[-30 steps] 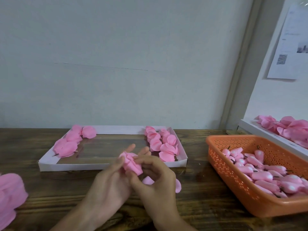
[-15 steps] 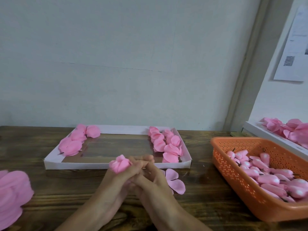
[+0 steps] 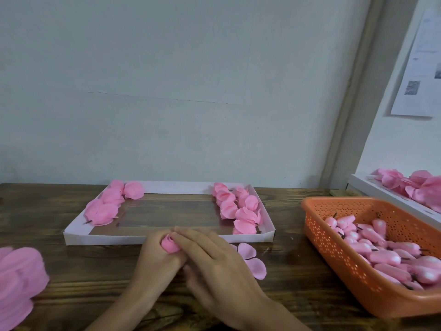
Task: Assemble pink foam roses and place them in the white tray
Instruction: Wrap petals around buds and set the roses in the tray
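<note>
Hands busy on one foam rose [image 3: 170, 245]: my left hand [image 3: 156, 259] grips it, right hand [image 3: 216, 259] presses flat-fingered. White tray [image 3: 107, 238] holds finished roses [image 3: 238, 207] at both ends; many buds [image 3: 381, 255] remain.

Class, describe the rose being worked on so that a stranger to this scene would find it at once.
Start at the white tray on the wooden table and come to its near wall. Just in front, the left hand grips a small pink rose, the right hand resting over it. Unlike the finished roses in the tray, it is held.
</note>
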The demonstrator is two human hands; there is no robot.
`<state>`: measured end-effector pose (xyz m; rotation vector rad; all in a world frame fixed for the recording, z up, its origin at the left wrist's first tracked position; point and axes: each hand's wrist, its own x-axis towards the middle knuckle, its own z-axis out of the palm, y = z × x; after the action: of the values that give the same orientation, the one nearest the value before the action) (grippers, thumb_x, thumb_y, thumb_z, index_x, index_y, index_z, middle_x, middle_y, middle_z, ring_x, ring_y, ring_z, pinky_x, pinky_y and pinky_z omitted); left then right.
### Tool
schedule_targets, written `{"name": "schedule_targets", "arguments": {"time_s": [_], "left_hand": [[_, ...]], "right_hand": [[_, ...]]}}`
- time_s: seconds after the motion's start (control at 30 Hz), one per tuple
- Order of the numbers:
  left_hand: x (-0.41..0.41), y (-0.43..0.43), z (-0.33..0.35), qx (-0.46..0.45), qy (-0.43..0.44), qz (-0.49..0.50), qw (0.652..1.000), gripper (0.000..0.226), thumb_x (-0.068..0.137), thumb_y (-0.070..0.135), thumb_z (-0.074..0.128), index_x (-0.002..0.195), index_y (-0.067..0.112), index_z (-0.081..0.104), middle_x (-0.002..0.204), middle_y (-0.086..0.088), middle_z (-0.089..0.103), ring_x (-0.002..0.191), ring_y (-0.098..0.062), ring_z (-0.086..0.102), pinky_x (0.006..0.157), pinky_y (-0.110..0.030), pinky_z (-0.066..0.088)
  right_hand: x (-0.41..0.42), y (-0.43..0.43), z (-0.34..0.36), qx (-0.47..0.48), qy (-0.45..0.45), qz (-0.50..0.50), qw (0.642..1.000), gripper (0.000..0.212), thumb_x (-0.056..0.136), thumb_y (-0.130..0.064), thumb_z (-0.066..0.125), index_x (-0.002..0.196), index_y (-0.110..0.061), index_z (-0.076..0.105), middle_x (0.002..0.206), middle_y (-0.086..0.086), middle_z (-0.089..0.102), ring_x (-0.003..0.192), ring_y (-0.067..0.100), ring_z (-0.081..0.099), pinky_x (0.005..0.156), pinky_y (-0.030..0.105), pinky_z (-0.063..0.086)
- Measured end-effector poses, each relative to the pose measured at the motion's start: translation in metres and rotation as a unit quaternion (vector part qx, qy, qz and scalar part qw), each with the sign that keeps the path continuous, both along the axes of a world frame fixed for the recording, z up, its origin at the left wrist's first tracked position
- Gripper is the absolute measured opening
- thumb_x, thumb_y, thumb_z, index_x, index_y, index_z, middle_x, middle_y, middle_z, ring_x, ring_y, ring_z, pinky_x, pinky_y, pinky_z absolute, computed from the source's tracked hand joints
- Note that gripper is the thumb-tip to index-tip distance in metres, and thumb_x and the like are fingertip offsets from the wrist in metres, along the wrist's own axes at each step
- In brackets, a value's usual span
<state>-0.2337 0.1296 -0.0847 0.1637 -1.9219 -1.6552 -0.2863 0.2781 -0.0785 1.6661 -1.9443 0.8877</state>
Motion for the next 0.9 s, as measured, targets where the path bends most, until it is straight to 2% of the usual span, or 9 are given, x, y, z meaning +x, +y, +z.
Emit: {"name": "schedule_targets", "arguments": {"time_s": [0.23,0.3,0.4,0.5,0.6,0.7,0.8,0.83,0.9], "left_hand": [[0.002,0.004,-0.003,0.01,-0.061,0.02,0.998,0.02,0.084,0.002,0.069,0.069,0.016,0.065,0.057,0.004,0.063,0.057,-0.016,0.061,0.052,-0.026,0.048],[0.005,0.007,0.003,0.087,-0.031,-0.012,0.996,0.021,0.069,0.026,0.073,0.059,0.01,0.063,0.055,-0.009,0.056,0.053,-0.019,0.056,0.053,-0.027,0.045],[0.002,0.013,0.011,0.26,0.011,0.013,0.966,0.03,0.04,0.02,0.079,0.048,0.001,0.057,0.046,-0.009,0.048,0.04,-0.012,0.052,0.044,-0.019,0.046],[0.0,0.026,0.007,0.326,-0.007,0.005,0.945,0.041,0.061,0.023,0.082,0.045,0.01,0.046,0.043,-0.004,0.04,0.034,-0.01,0.046,0.037,-0.016,0.043],[0.0,0.03,0.002,0.326,-0.032,-0.028,0.944,0.032,0.066,0.028,0.088,0.066,0.002,0.069,0.06,-0.013,0.056,0.049,-0.017,0.06,0.045,-0.022,0.051],[0.001,0.027,0.004,0.328,-0.027,-0.069,0.942,0.044,0.061,0.028,0.09,0.097,0.005,0.081,0.086,-0.017,0.072,0.047,-0.013,0.061,0.044,-0.022,0.051],[0.004,0.021,0.005,0.323,-0.014,-0.162,0.932,0.066,0.053,0.04,0.099,0.082,-0.011,0.07,0.113,-0.032,0.072,0.073,-0.031,0.073,0.06,-0.032,0.06],[0.006,0.017,0.006,0.308,-0.009,-0.201,0.93,0.063,0.055,0.043,0.1,0.071,-0.006,0.064,0.119,-0.036,0.067,0.085,-0.041,0.07,0.067,-0.036,0.059],[0.011,0.008,0.008,0.271,-0.016,-0.255,0.928,0.054,0.062,0.047,0.097,0.063,0.007,0.06,0.121,-0.034,0.062,0.088,-0.043,0.055,0.058,-0.03,0.048]], "right_hand": [[0.003,0.002,-0.001,0.004,0.028,-0.034,0.999,0.061,0.086,-0.02,0.069,0.145,-0.022,0.057,0.163,-0.003,0.042,0.135,0.015,0.053,0.108,0.03,0.046],[0.006,0.001,-0.004,-0.04,-0.077,-0.027,0.996,0.063,0.088,-0.023,0.073,0.146,-0.031,0.051,0.157,-0.01,0.044,0.135,0.007,0.052,0.107,0.027,0.046],[0.013,-0.005,-0.008,-0.129,-0.239,-0.031,0.962,0.052,0.084,-0.031,0.083,0.127,-0.038,0.056,0.127,-0.016,0.058,0.113,0.004,0.065,0.092,0.023,0.054],[0.019,-0.012,-0.01,-0.175,-0.236,-0.064,0.954,0.043,0.08,-0.022,0.084,0.119,-0.031,0.067,0.122,-0.015,0.062,0.103,0.001,0.068,0.082,0.013,0.053],[0.023,-0.014,-0.015,-0.179,-0.278,-0.059,0.942,0.042,0.08,-0.019,0.079,0.119,-0.031,0.07,0.116,-0.012,0.07,0.097,0.004,0.072,0.077,0.017,0.058],[0.029,-0.016,-0.016,-0.167,-0.38,-0.048,0.908,0.027,0.079,-0.022,0.079,0.099,-0.038,0.07,0.091,-0.011,0.078,0.081,0.011,0.077,0.074,0.031,0.064],[0.025,-0.015,-0.009,-0.166,-0.461,-0.007,0.872,0.028,0.081,-0.01,0.081,0.079,-0.034,0.067,0.083,-0.002,0.077,0.077,0.016,0.076,0.075,0.032,0.062],[0.023,-0.014,-0.005,-0.156,-0.496,0.028,0.854,0.03,0.084,-0.005,0.079,0.075,-0.031,0.066,0.084,0.0,0.076,0.077,0.016,0.074,0.076,0.031,0.06],[0.022,-0.013,0.001,-0.127,-0.57,0.106,0.805,0.018,0.086,-0.007,0.076,0.077,-0.019,0.066,0.084,0.006,0.075,0.075,0.017,0.071,0.075,0.03,0.058]]}}
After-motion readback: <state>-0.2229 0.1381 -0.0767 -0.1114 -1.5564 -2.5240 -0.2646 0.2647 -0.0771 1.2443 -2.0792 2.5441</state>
